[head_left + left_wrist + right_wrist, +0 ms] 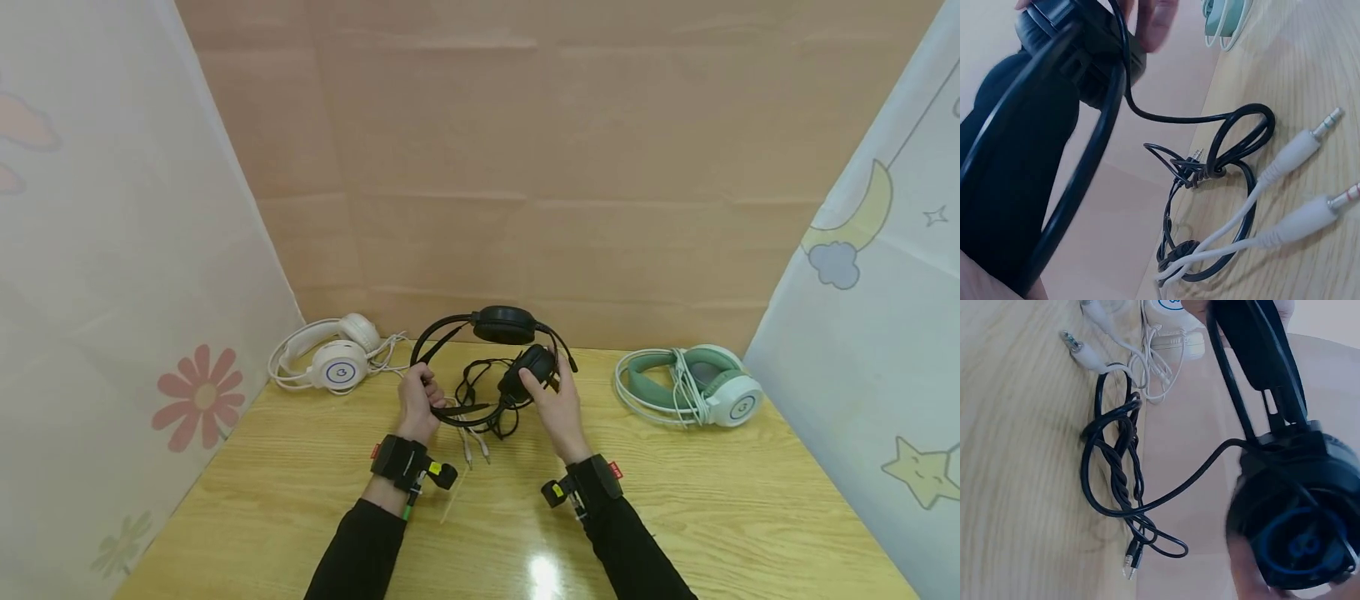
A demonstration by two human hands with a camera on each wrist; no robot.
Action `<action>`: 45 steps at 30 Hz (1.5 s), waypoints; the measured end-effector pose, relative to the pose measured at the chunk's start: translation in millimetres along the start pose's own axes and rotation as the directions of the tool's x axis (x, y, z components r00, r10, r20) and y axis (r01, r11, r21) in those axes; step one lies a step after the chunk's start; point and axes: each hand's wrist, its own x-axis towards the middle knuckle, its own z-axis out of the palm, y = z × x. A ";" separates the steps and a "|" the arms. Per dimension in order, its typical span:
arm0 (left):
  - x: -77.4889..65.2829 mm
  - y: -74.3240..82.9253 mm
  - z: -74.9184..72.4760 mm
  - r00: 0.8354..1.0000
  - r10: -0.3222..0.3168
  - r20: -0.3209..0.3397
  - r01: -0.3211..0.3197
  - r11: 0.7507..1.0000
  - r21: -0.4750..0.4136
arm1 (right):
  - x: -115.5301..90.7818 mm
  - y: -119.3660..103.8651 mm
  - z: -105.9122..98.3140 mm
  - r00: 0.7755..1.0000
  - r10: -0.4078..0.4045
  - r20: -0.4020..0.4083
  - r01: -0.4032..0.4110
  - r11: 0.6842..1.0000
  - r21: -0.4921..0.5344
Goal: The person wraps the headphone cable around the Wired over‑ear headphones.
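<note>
A black headset [506, 325] with a thin microphone boom is held up over the table between both hands. My left hand [420, 404] grips its headband at the left, fingers curled round the band. At the other end my right hand [557, 408] holds the nearer ear cup [534, 371], thumb on its near side. From that cup a black cable [1113, 456] runs down to a loose, twisted bundle on the wood. Two white audio plugs [1300, 222] on white cords lie beside the bundle.
White headphones [337, 362] with a tangled cord lie at the back left. Green and white headphones [731, 400], their cable wrapped round the band, rest at the back right. A brown paper backdrop [525, 208] rises behind the wooden table [487, 542], with printed cloth at both sides.
</note>
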 end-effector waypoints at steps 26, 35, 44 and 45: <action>-8.6 -6.2 8.5 0.989 0.057 -0.136 -0.066 0.996 -0.065 | -9.6 -10.5 20.5 0.934 -0.345 0.099 0.358 0.889 -0.284; -7.2 -2.1 10.0 0.984 0.013 -0.180 -0.051 0.976 -0.211 | -10.1 -11.2 23.2 0.932 -0.345 0.115 0.364 0.892 -0.267; -1.6 11.3 3.5 0.970 -0.021 -0.242 -0.084 0.907 -0.412 | -6.0 -5.4 3.2 0.900 -0.290 0.326 0.360 0.915 -0.180; -1.6 12.7 2.9 0.969 -0.023 -0.244 -0.085 0.901 -0.425 | -6.7 -5.3 2.6 0.896 -0.280 0.346 0.360 0.913 -0.193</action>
